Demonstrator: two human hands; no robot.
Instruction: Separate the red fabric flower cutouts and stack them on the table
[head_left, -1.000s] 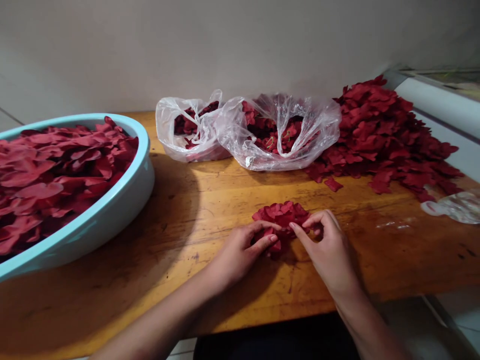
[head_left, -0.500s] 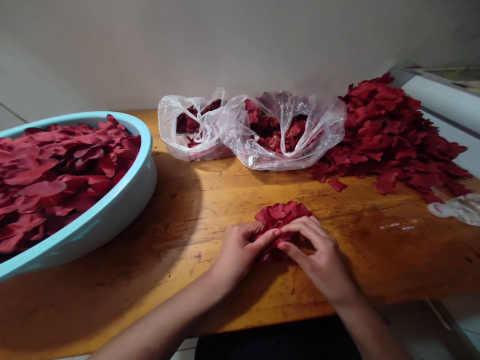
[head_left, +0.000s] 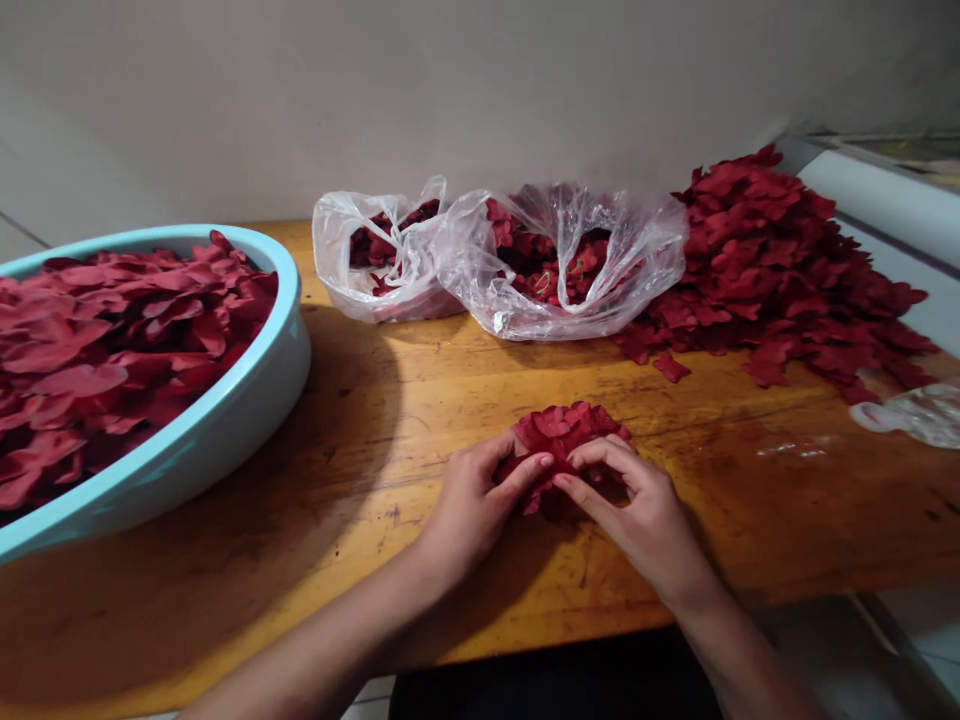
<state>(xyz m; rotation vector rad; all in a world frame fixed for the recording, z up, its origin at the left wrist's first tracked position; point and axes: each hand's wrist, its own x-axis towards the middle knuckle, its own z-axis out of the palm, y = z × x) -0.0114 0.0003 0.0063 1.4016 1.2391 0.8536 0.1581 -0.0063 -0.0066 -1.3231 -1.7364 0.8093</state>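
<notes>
Between my two hands, low over the wooden table (head_left: 450, 385), is a round cluster of dark red fabric petals (head_left: 566, 425). My left hand (head_left: 480, 495) is closed on its left side, thumb lying across the petals. With thumb and forefinger bent close together, my right hand (head_left: 637, 500) grips petals at the cluster's right front. The fingertips of both hands lie near each other at the middle. The other fingers and the underside of the cluster are hidden.
A light blue basin (head_left: 289, 310) full of red petals stands at the left. Behind my hands sit two clear plastic bags (head_left: 420, 300) with red petals in them. A large heap of red petals (head_left: 772, 270) spreads at the back right, near crumpled clear plastic (head_left: 919, 415).
My right thumb and forefinger have drawn together and slightly away from my left thumb, opening a small gap between them. The cluster stays in both hands.
</notes>
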